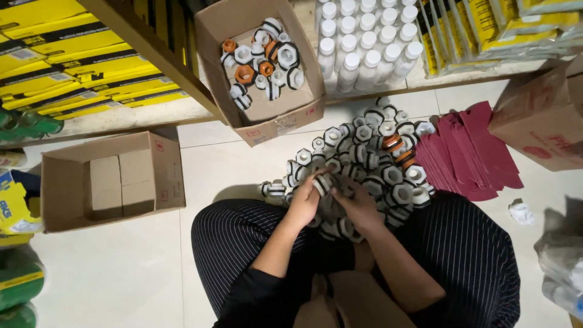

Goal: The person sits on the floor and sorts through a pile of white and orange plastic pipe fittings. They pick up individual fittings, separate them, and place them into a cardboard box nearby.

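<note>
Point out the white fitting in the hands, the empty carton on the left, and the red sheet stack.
white fitting (322, 184), head view, on its ribbed side between the hands.
empty carton (61, 182), head view, on its left inner wall.
red sheet stack (470, 152), head view, on the top sheet.

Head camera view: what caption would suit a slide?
Seated person's hands handle a white fitting from a floor pile.

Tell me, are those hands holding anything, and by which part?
The left hand has its grip on a white plastic fitting, fingers around its ribbed body. The right hand rests in the pile of fittings; whether it holds one cannot be told.
</note>
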